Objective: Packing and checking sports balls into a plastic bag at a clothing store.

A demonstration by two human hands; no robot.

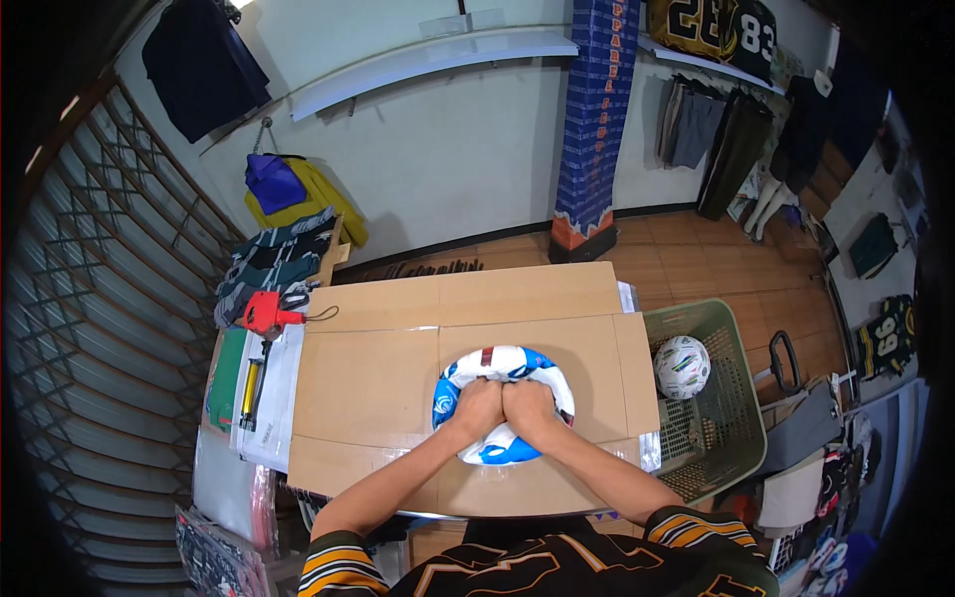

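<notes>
A white, blue and dark red ball [492, 362], sunken in its middle with a raised rim, lies on a flattened cardboard sheet [365, 380] that covers the table. Both fists press down into the hollow, side by side and touching. My left hand [480, 407] is closed at the left of the hollow, and my right hand [528, 409] is closed at its right. The fingertips are hidden, so whether they pinch any of the ball's skin cannot be told.
A green plastic basket [735, 358] holding a white ball [682, 367] stands right of the table. On the left lie a red handheld tool [268, 315], a yellow hand pump [251, 388] and folded clothes [280, 254]. A blue pillar [597, 112] rises beyond the table.
</notes>
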